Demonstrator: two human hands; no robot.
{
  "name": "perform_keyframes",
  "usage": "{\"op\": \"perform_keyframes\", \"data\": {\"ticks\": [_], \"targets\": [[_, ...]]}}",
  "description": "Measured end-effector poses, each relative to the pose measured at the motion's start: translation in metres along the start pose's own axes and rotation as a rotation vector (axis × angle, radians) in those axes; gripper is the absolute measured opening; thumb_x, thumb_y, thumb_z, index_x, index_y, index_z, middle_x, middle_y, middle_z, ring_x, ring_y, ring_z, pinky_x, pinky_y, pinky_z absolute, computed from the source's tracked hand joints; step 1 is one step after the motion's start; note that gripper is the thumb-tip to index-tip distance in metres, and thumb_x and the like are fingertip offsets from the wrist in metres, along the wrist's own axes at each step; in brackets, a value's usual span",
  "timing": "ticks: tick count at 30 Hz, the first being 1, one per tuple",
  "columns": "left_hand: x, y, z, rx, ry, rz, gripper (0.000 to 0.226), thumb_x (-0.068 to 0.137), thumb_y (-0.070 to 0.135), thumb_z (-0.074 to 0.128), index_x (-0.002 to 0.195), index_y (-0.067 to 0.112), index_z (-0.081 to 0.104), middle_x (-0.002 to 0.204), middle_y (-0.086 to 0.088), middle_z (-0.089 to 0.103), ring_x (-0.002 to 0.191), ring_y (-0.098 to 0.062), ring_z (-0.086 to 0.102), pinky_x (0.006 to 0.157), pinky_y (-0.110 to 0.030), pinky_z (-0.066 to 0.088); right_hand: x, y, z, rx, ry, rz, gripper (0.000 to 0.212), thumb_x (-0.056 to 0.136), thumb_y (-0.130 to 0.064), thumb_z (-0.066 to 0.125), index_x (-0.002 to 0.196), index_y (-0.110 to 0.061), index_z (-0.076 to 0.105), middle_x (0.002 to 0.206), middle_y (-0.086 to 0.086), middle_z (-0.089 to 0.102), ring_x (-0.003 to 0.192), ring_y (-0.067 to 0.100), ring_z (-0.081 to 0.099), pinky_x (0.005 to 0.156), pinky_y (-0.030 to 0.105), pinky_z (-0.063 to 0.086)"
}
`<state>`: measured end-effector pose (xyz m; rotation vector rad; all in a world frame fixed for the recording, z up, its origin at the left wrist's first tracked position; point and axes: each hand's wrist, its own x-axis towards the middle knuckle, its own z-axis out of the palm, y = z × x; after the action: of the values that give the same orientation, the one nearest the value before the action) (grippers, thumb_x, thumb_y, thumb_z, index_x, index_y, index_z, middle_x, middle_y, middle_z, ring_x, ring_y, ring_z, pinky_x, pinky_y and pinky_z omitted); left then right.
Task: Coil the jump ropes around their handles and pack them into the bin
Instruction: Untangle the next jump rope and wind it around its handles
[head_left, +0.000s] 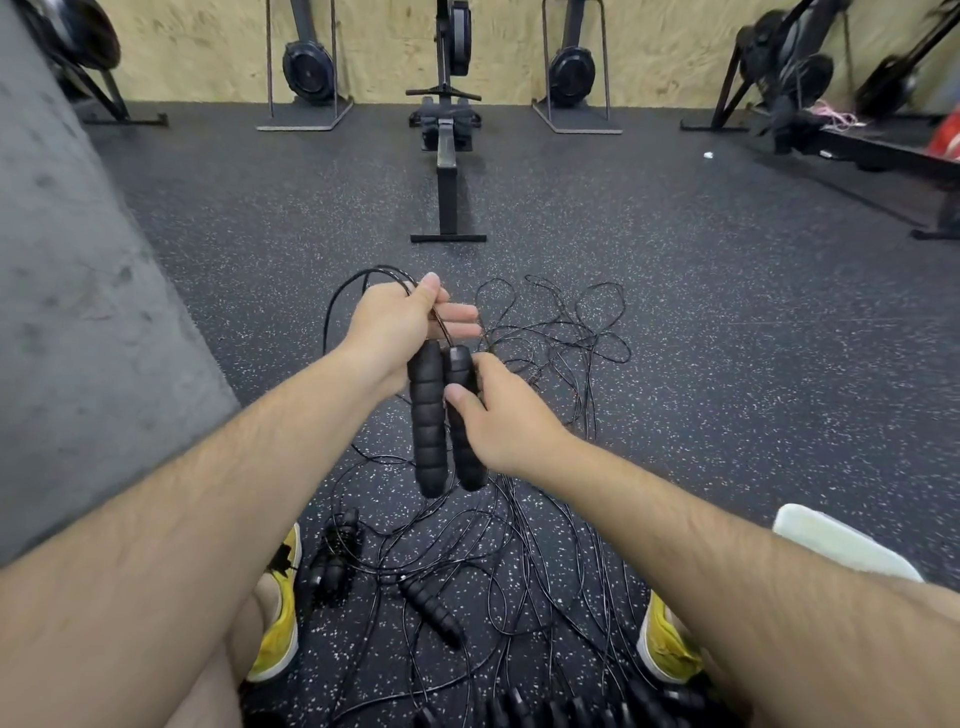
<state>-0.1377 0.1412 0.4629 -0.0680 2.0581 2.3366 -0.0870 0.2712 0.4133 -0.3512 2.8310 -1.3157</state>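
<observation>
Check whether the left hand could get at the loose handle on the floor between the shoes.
Probably yes: the loose handle lies uncovered, with only thin cords around it. But the left hand pinches the cord above the paired handles, so it must let go first.

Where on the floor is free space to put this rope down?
Bare floor lies beyond the rope tangle, up to the rowing machine, and right of the tangle toward the white object. A narrower strip runs between tangle and grey wall. Crowded: between the yellow shoes, where ropes and a loose handle lie.
</observation>
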Motion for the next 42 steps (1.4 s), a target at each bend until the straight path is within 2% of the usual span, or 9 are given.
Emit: {"op": "perform_keyframes", "data": {"ticks": [10,17,20,23,25,27,31,36,42], "targets": [[0.002,-0.006,0.006,-0.114,0.032,-0.001,0.027,0.110,0.025,0.040,0.090,0.010,0.050,0.079,-0.010,0.076,0.076,-0.027,0.075,0.075,-0.040,0.061,0.001,-0.008,0.009,0.154,0.114,-0.021,0.028,0.096,-0.039,0.050,0.119,-0.024,0.050,0.117,0.000,0.058,0.107,0.018,0.056,0.098,0.045,0.046],[-0.001,-0.011,0.013,-0.222,0.036,-0.019,0.028,0.110,0.026,0.039,0.089,0.010,0.050,0.076,-0.007,0.075,0.072,-0.021,0.074,0.073,-0.037,0.061,-0.006,-0.013,0.009,-0.032,0.071,0.052,0.093,0.066,-0.037,0.080,0.138,-0.019,0.026,0.131,0.002,0.038,0.113,0.029,0.054,0.093,0.045,0.048],[-0.005,-0.004,0.011,0.076,0.041,-0.086,0.042,0.106,0.045,0.042,0.092,0.009,0.059,0.085,-0.007,0.075,0.083,-0.025,0.072,0.081,-0.035,0.057,0.002,-0.008,-0.001,-0.192,0.120,0.059,0.073,0.068,-0.033,0.080,0.124,-0.019,0.036,0.123,0.003,0.049,0.107,0.032,0.059,0.082,0.039,0.049],[-0.019,0.021,-0.008,0.901,0.030,-0.133,0.073,0.099,0.066,0.032,0.080,0.008,0.071,0.075,-0.008,0.073,0.075,-0.030,0.072,0.070,-0.032,0.053,0.010,-0.006,-0.022,-0.402,0.127,-0.004,0.056,0.072,-0.030,0.074,0.112,-0.020,0.038,0.112,0.001,0.051,0.097,0.031,0.059,0.071,0.034,0.039],[-0.026,0.033,-0.021,1.401,0.112,0.040,0.061,0.096,0.060,0.041,0.075,0.011,0.070,0.076,-0.006,0.071,0.076,-0.030,0.068,0.067,-0.032,0.047,0.013,-0.006,-0.034,-0.499,0.114,-0.051,0.052,0.073,-0.029,0.072,0.109,-0.021,0.036,0.104,-0.001,0.047,0.090,0.029,0.057,0.069,0.034,0.038],[-0.030,0.034,-0.026,1.433,0.015,0.348,0.027,0.088,0.039,0.059,0.101,0.015,0.065,0.106,-0.004,0.064,0.098,-0.029,0.061,0.082,-0.038,0.050,0.016,-0.005,-0.042,-0.587,0.100,-0.112,0.049,0.074,-0.028,0.070,0.107,-0.021,0.036,0.102,-0.001,0.046,0.090,0.030,0.058,0.068,0.034,0.038],[-0.028,0.013,-0.015,1.476,-0.338,0.666,0.100,0.070,0.020,0.074,0.155,0.008,0.023,0.146,-0.012,0.039,0.127,-0.033,0.045,0.105,-0.046,0.041,0.022,-0.007,-0.046,-0.639,0.062,-0.265,0.056,0.073,-0.027,0.069,0.120,-0.017,0.043,0.112,0.004,0.059,0.097,0.030,0.064,0.072,0.036,0.049],[-0.022,-0.003,-0.004,1.534,-0.347,0.648,0.103,0.075,0.024,0.077,0.156,0.002,0.018,0.136,-0.015,0.045,0.121,-0.034,0.048,0.101,-0.042,0.041,0.026,-0.007,-0.039,-0.592,0.020,-0.334,0.059,0.070,-0.035,0.068,0.120,-0.013,0.047,0.110,0.005,0.059,0.100,0.029,0.061,0.072,0.034,0.048],[-0.011,0.007,-0.015,1.459,-0.195,0.568,0.048,0.077,0.028,0.072,0.116,0.012,0.050,0.110,-0.006,0.050,0.103,-0.030,0.055,0.081,-0.036,0.043,0.021,-0.007,-0.046,-0.746,0.376,-0.150,0.057,0.069,-0.041,0.070,0.117,-0.020,0.045,0.112,0.001,0.057,0.105,0.031,0.054,0.083,0.042,0.045]]}}
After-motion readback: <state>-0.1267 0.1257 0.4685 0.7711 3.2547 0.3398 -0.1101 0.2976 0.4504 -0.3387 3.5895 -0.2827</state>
